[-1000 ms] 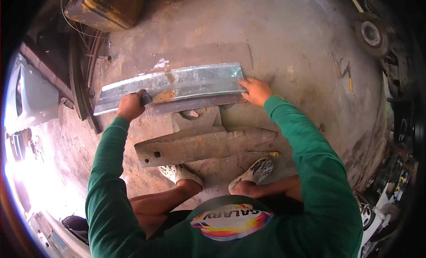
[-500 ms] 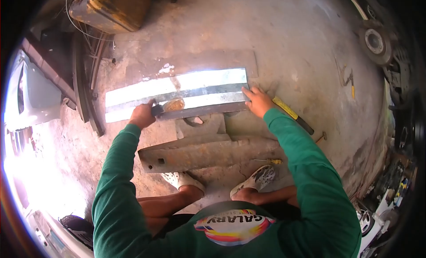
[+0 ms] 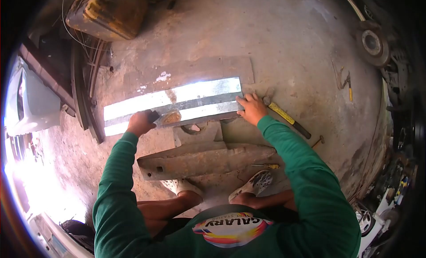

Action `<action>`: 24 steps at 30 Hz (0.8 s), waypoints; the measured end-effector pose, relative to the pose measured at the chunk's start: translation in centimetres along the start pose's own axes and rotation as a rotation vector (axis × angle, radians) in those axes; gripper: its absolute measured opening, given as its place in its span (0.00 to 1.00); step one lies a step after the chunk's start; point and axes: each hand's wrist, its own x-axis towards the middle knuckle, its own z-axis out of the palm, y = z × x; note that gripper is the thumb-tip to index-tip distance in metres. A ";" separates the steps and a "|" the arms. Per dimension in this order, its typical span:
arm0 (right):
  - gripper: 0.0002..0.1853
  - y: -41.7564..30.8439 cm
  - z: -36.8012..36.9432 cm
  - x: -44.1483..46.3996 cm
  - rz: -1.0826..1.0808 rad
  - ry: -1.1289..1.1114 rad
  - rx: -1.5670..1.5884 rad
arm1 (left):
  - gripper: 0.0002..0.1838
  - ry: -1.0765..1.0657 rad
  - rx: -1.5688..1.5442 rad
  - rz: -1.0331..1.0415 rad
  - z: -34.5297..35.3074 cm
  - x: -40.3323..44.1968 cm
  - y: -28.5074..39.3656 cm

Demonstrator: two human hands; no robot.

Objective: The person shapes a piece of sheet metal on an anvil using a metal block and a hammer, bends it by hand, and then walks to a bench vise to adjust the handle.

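A long sheet of metal (image 3: 204, 89), with bright bands and a grey stripe, lies across the floor before me. Its near edge carries a brown, rusty-looking patch (image 3: 171, 117). My left hand (image 3: 140, 124) is closed at that near edge, left of the patch, around a small dark block (image 3: 152, 116) whose kind I cannot make out. At the right end, my right hand (image 3: 254, 109) grips the sheet's corner, fingers on top; its thumb's underside is hidden. Close beside that hand lies a hammer (image 3: 284, 114) with a yellow and black handle.
Between my feet and the sheet sits a rusty metal beam (image 3: 204, 160) with a bracket (image 3: 208, 132). A screwdriver (image 3: 266, 166) lies near my right shoe. Further out are a rusty yellow container (image 3: 104, 18), a small hammer (image 3: 318, 141), pliers-like tool (image 3: 350, 89) and a brake disc (image 3: 372, 42).
The view has shifted slightly. Less of the sheet's dark near side shows, as if it tilted down a little. The hammer's head beside my right hand is now visible. Both hands keep their places.
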 end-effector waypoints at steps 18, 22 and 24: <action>0.40 -1.9 -3.3 -1.4 -0.051 -0.242 -0.030 | 0.19 0.120 -1.018 0.264 2.2 10.8 14.4; 0.39 0.5 -3.4 -3.3 -0.008 -0.113 0.107 | 0.20 0.133 -0.652 0.294 3.1 11.6 14.0; 0.39 3.5 -4.3 -5.2 0.161 0.037 0.189 | 0.20 0.118 -0.779 0.315 5.0 13.2 13.0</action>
